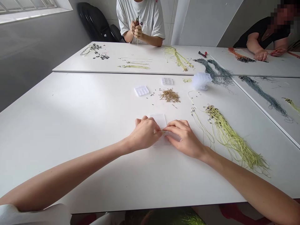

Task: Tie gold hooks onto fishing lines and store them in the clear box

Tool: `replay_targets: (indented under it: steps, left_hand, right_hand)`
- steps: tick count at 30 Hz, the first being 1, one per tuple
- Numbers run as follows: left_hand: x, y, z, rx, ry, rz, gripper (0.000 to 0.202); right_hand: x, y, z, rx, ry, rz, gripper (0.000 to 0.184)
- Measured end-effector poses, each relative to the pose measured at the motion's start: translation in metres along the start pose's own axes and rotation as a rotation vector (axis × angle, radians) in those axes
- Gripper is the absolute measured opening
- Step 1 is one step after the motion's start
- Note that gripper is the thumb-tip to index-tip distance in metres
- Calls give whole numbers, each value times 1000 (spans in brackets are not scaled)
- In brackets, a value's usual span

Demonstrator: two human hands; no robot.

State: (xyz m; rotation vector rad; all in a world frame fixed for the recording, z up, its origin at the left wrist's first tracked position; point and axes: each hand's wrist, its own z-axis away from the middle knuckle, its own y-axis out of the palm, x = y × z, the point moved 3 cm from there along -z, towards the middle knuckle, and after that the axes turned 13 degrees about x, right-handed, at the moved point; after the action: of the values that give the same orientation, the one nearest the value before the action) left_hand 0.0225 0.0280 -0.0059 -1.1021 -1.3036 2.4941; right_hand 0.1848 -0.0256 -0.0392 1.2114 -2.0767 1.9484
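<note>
An opened clear plastic box (158,118) lies on the white table in front of me, partly covered by both hands. My left hand (145,132) is closed in a pinch over it, with a small yellowish piece (163,131) at its fingertips, too small to make out fully. From the other side my right hand (186,137) curls its thumb and fingers around the box's edge, fingertips almost meeting those of the left. Beyond the hands sits a pile of gold-coloured small metal hooks or swivels (170,95). To the right lies a bundle of yellow-green cords (234,137) with dark hooks at one end.
Behind the pile are a white compartment box (142,90), a filled compartment box (167,81) and a crumpled plastic bag (201,81). Grey cord bundles (264,93) lie farther right. Across the table, one person (140,25) grips a tool; another person (262,40) handles orange cords.
</note>
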Motion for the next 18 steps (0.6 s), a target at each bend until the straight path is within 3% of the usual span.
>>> replay_targets:
  steps: [18]
  left_hand:
    - [-7,-3,-6,72,43,-131,30]
  right_hand:
    - [2,5,1,-38,-3,31,22]
